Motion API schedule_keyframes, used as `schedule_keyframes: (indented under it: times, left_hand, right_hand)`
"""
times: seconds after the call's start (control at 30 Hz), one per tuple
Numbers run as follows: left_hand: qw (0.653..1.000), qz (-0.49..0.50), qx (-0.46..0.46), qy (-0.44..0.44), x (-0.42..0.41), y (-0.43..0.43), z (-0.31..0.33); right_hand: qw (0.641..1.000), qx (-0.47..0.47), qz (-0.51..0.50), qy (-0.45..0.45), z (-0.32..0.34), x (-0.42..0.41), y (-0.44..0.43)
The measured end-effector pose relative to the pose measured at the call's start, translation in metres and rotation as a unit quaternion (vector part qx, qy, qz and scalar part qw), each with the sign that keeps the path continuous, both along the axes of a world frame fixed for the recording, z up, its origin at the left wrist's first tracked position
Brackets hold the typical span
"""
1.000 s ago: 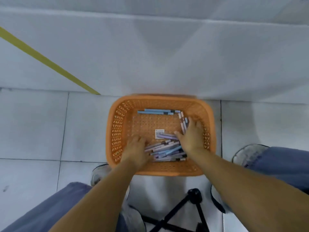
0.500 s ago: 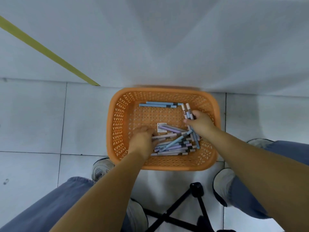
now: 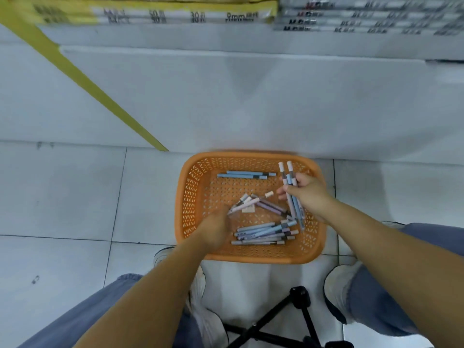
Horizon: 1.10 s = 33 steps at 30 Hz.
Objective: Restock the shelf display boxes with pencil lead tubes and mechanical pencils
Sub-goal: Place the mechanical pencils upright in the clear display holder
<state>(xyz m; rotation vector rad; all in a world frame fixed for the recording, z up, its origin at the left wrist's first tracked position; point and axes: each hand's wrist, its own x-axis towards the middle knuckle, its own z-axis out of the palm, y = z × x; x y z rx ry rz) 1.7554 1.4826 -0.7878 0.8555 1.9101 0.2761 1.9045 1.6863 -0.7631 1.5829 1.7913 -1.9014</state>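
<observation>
My right hand (image 3: 309, 195) fingers are curled around a bundle of mechanical pencils (image 3: 288, 177), gripping at mid-barrel. The capped ends project toward the far right corner of the orange basket (image 3: 183, 197). My left hand (image 3: 216, 229) is blurred by motion. Its fingers appear closed on a few pale pencils (image 3: 245, 203) that fan out over the basket's centre.

Handling: these pencils should be light, stiff and smooth-barrelled, so a loose bundle is liable to slide endwise. Grip several at mid-length, aligned parallel. Keep pressure off the tips, which I judge to be the fragile part.

The remaining pile (image 3: 263, 233) lies against the basket's near wall, and two blue pencils (image 3: 247, 175) lie along its far wall.

Change from half a second ago: my right hand has lifted its bundle clear of the pile. My left hand has drawn its pencils off the pile. The shelf display boxes (image 3: 175, 13) beyond the basket are now in view.
</observation>
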Motion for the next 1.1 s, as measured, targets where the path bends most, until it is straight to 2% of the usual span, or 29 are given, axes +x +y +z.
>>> schedule_keyframes:
  times: [0.17,0.27,0.4,0.53,0.7,0.8,0.87,1.0,1.1]
  left_hand:
    - [0.99,0.11,0.087,-0.005,-0.005,-0.002,0.051]
    - [0.977,0.15,0.15,-0.035,-0.002,0.005,0.088]
    - [0.971,0.137,0.195,-0.035,0.005,0.013,0.131]
    - [0.971,0.121,0.206,-0.013,0.01,0.016,0.161]
    - [0.969,0.088,0.233,0.003,0.019,0.023,0.201]
    - [0.967,0.066,0.246,0.024,0.019,0.022,0.226]
    - [0.959,0.089,0.267,0.039,0.015,0.021,0.241]
    - [0.922,0.18,0.339,-0.058,0.014,0.029,0.288]
    - [0.912,0.143,0.378,-0.076,0.02,0.044,0.329]
  right_hand:
    - [0.998,0.026,-0.005,0.052,0.047,-0.011,-0.003]
    - [0.992,-0.03,-0.036,0.116,0.082,-0.016,-0.014]
    - [0.95,-0.128,-0.097,0.267,0.133,-0.028,-0.03]
    - [0.91,-0.156,-0.125,0.363,0.176,-0.03,-0.038]
    - [0.923,-0.091,-0.123,0.353,0.215,-0.025,-0.036]
    - [0.917,-0.031,-0.133,0.375,0.246,-0.026,-0.027]
    - [0.91,0.001,-0.132,0.394,0.271,-0.026,-0.02]
    - [0.899,-0.012,-0.087,0.429,0.306,-0.022,-0.019]
    - [0.884,-0.057,-0.051,0.462,0.329,-0.025,-0.031]
